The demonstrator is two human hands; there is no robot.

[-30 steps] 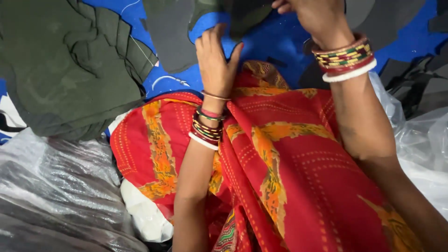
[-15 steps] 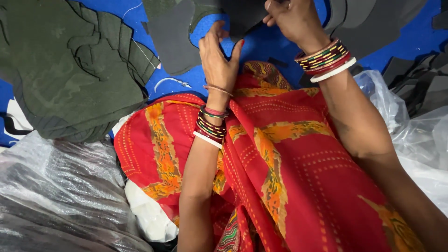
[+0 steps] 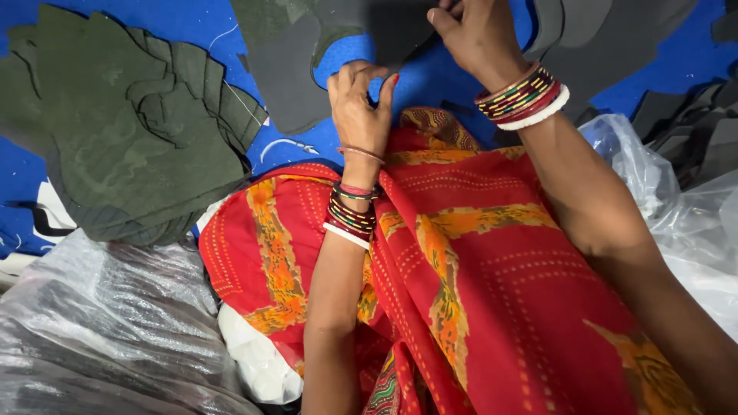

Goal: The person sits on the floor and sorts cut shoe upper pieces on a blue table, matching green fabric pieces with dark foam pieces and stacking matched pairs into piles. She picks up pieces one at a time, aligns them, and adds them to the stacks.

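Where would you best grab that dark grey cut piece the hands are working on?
Probably at its lower edge, from the near side. The dark grey piece lies flat on the blue surface, so a thin free edge is the only pinchable part; the left hand and right hand both meet it there.

Left hand (image 3: 360, 104): raised from the lap, back of the hand toward the camera, fingers curled forward with tips bunched together, thumb pressed close. Left wrist: stacked bangles, forearm running straight down out of frame. Right hand (image 3: 475, 29): higher and further forward, at the top edge, fingers closed in a pinch. Right wrist: broad band of bangles. Right forearm: bare, slanting to the lower right corner.
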